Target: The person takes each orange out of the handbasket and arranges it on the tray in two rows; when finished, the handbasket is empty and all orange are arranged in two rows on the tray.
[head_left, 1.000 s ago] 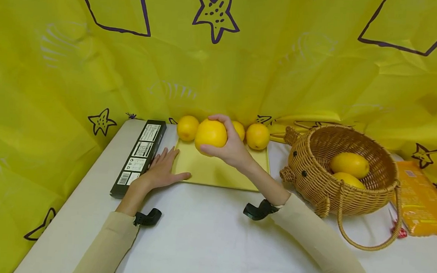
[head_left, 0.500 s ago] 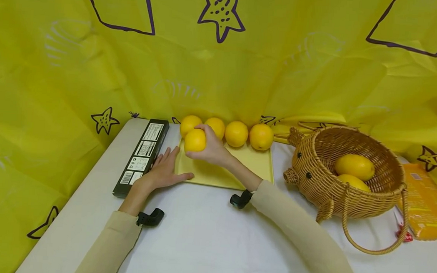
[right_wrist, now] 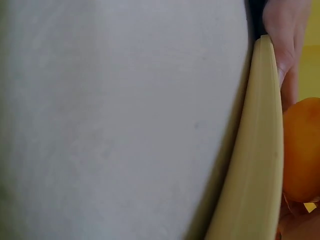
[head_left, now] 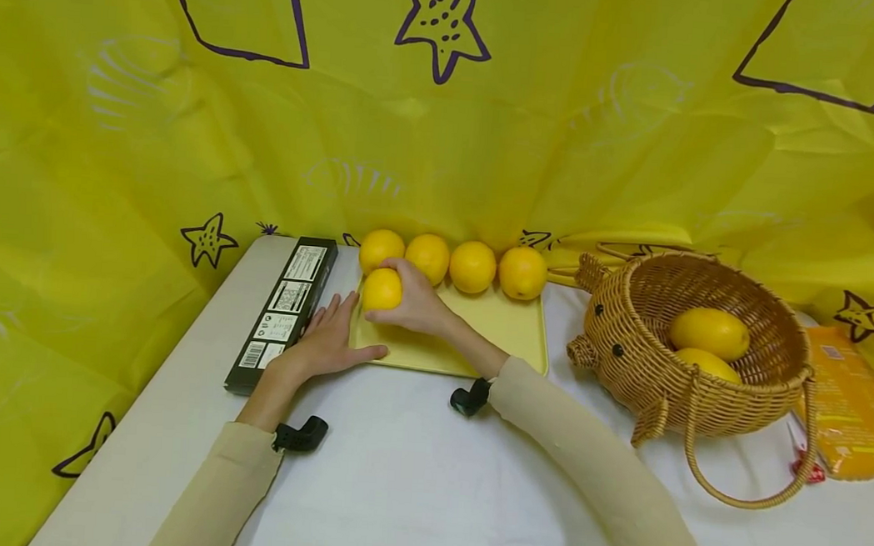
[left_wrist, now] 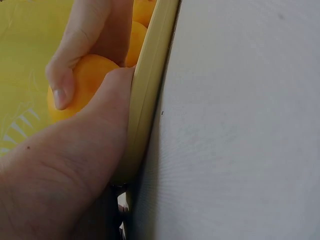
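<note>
My right hand (head_left: 418,304) grips an orange (head_left: 382,290) low at the left end of a pale yellow tray (head_left: 493,335). Whether that orange touches the tray I cannot tell. Behind it, several more oranges (head_left: 472,267) line the tray's far side. My left hand (head_left: 330,339) lies at the tray's left edge with straight fingers, beside a long black box (head_left: 278,318). From the left wrist, the held orange (left_wrist: 90,80) shows past my left hand (left_wrist: 70,155) and the tray rim (left_wrist: 150,75). In the right wrist view, an orange (right_wrist: 302,150) appears beyond the rim (right_wrist: 255,150).
A pig-shaped wicker basket (head_left: 649,369) stands to the right, with two yellow oval fruits (head_left: 710,333) inside and its handle hanging toward me. Next to it lies an orange packet (head_left: 856,416) with a small red item (head_left: 814,471). A yellow patterned cloth (head_left: 444,156) hangs behind the white table.
My right hand has carried the orange left and down toward the tray's left end, uncovering the back row. My left hand has stayed at the tray's edge.
</note>
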The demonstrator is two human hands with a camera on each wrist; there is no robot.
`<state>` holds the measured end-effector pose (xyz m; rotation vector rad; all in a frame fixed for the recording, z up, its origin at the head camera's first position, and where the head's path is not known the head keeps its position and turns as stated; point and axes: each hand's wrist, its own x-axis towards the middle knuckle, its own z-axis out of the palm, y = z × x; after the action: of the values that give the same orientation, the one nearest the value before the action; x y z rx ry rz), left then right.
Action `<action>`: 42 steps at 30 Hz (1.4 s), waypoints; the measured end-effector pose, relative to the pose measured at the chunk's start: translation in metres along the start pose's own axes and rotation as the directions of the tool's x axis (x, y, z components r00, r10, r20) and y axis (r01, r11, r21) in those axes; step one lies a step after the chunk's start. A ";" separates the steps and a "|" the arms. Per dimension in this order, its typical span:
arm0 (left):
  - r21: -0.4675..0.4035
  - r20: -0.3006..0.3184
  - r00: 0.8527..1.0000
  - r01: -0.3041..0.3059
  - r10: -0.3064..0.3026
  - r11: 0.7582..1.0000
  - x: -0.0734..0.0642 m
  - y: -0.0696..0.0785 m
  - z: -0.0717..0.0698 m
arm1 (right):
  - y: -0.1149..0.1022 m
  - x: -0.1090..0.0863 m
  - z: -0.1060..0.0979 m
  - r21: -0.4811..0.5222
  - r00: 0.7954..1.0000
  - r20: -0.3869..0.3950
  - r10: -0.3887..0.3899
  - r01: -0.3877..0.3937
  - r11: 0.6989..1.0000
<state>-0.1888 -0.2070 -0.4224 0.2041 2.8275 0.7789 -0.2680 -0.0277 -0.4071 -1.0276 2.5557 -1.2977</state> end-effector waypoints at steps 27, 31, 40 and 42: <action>0.049 0.044 0.999 0.027 -0.029 0.998 -0.005 0.004 -0.003 | -0.016 -0.001 0.018 0.030 0.987 -0.050 0.155 -0.154 0.988; 0.058 0.054 0.998 0.028 -0.031 0.998 -0.007 0.004 -0.004 | -0.020 0.000 0.015 0.040 0.976 0.002 0.218 -0.218 0.975; 0.061 0.055 0.998 0.019 -0.022 0.998 -0.007 0.004 -0.004 | -0.024 -0.001 0.014 0.112 0.962 0.044 0.271 -0.274 0.955; 0.065 0.057 0.998 0.019 -0.023 0.998 -0.006 0.004 -0.003 | -0.023 -0.002 0.016 0.135 0.963 0.015 0.268 -0.267 0.954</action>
<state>-0.1836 -0.2067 -0.4168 0.2029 2.7976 0.6663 -0.2483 -0.0467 -0.4005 -0.6281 2.4605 -1.3737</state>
